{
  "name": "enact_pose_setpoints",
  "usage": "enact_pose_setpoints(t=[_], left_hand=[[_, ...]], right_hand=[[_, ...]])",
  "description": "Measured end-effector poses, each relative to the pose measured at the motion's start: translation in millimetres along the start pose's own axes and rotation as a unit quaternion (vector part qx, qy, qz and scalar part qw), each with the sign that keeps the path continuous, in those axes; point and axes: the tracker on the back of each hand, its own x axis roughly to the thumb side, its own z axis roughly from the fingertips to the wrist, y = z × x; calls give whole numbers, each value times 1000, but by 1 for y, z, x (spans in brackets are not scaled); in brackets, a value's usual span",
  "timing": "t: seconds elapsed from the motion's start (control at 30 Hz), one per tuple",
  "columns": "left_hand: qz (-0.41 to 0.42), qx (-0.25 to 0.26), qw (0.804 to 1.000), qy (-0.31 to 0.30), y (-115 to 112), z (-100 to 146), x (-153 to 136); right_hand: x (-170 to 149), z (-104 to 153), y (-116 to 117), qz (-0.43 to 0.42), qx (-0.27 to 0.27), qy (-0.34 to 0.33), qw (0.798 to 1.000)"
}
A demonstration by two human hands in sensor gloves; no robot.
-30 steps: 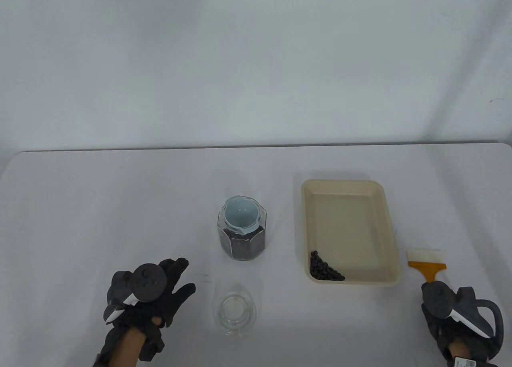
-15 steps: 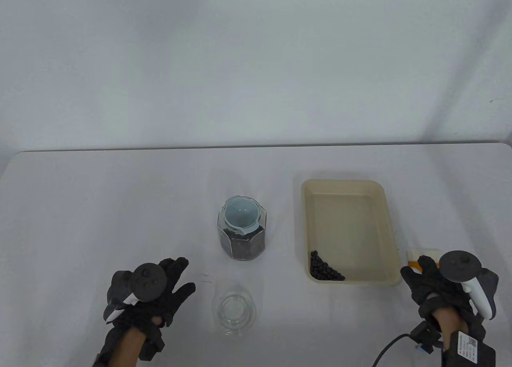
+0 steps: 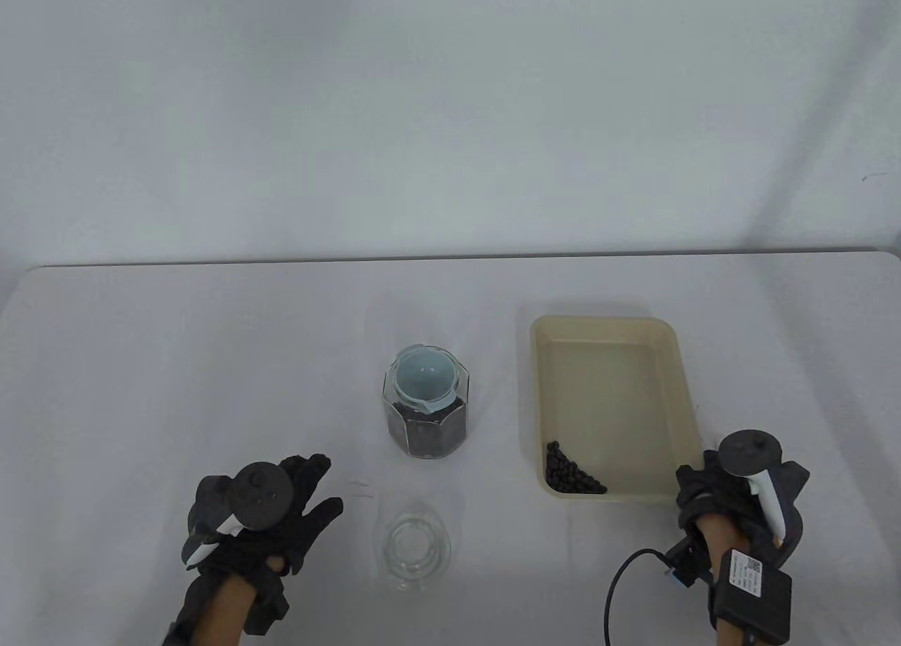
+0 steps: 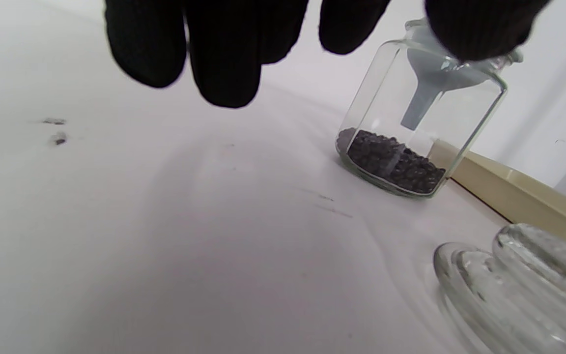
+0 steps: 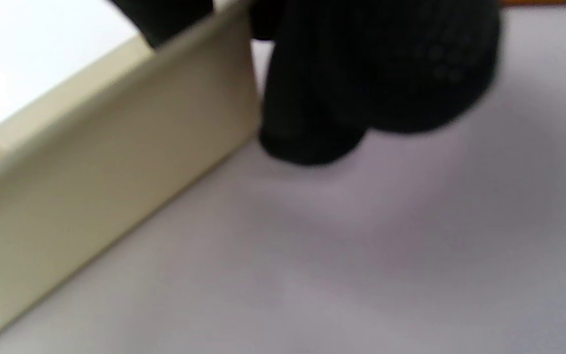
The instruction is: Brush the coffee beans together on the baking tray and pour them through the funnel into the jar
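Two hands are in view, and only the right hand [image 3: 732,495] lies close to the work. It sits at the near right corner of the tray [image 3: 676,364], just beside the rim; the right wrist view shows dark fingertips [image 5: 312,132] against the outer tray wall [image 5: 106,162], one finger reaching over the rim, but blur prevents confirming a pinch, so whether this hand is closed on the tray cannot be told. The beans [image 3: 571,471] lie gathered in the tray's near left corner, to the left of the right hand, across the tray's short side. The tray's long axis runs away from the person, and the jar [image 3: 425,410] stands to its left, well apart, with the funnel [image 3: 422,377] seated in its mouth and beans already on its floor [image 4: 393,160]. The left hand [image 3: 260,519] rests on the table with fingers spread and holding nothing, nearer the jar than the right hand is. A glass lid [image 3: 414,544] lies between the left hand and the tray, near the person. Judgement: the brushing looks done; the pour requires carrying the tray leftward to the funnel, led by the bean corner. A sliver of orange shows at the top edge of the right wrist view, and cannot be identified.
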Motion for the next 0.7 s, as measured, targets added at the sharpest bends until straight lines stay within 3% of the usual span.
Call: enact_pose_setpoints(t=[0.27, 0.5, 0.7], left_hand=[[-2, -6, 1000, 3, -1, -1, 0], [0, -5, 1000, 3, -1, -1, 0], [-1, -6, 1000, 2, -2, -2, 0]], right_hand=[[-4, 0, 2, -51, -8, 16, 999], [-12, 3, 1, -173, 34, 19, 984], [-6, 8, 0, -189, 10, -5, 982]])
